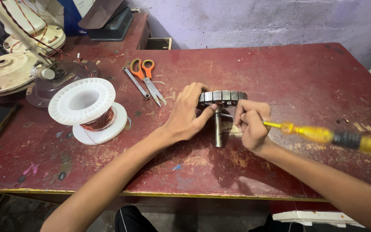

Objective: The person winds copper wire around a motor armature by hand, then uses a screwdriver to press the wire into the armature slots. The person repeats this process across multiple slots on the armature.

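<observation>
While the left hand [188, 112] grips the rim of a round metal stator [222, 97] standing on edge near the middle of the worn red table [288, 77], its steel shaft [218, 127] points toward the person; the right hand [250, 123] is clenched around a yellow-handled screwdriver [323, 135], tip just beside the shaft. Orange-handled scissors [147, 77] and a spanner [135, 82] lie behind, and a white spool of copper wire [89, 110] stands to the left

Single head cam, looks steeply down and forward over red workbench [305, 77] toward the back wall [258, 21], close range; no second view.
</observation>
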